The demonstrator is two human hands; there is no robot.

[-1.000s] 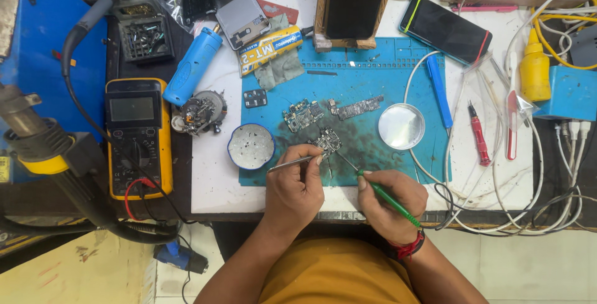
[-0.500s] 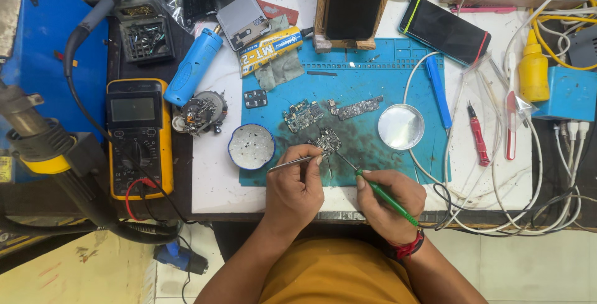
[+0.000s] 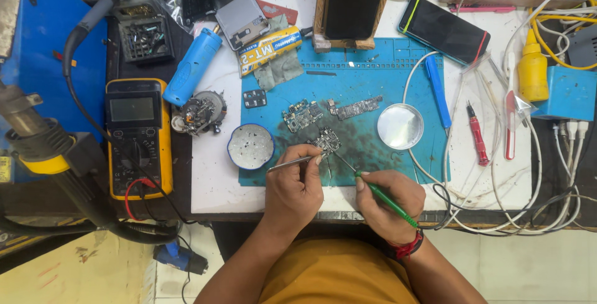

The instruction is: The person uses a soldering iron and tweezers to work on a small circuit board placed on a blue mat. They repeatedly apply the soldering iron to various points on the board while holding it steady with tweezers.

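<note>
My left hand (image 3: pixel 296 184) grips metal tweezers (image 3: pixel 287 163), their tips by a small circuit board (image 3: pixel 326 142) on the blue work mat (image 3: pixel 373 105). My right hand (image 3: pixel 387 196) holds a green-handled tool (image 3: pixel 384 197) like a pen, its thin metal tip touching the same board from the lower right. Two more dark circuit boards (image 3: pixel 302 115) (image 3: pixel 356 109) lie just beyond it on the mat.
A round tin (image 3: pixel 250 147) sits left of my hands, a round lens (image 3: pixel 400 127) to the right. A yellow multimeter (image 3: pixel 137 136), blue cylinder (image 3: pixel 192 67), dark phone (image 3: pixel 444 29), red screwdriver (image 3: pixel 477 133), yellow bottle (image 3: pixel 533 69) and white cables (image 3: pixel 547 173) surround the mat.
</note>
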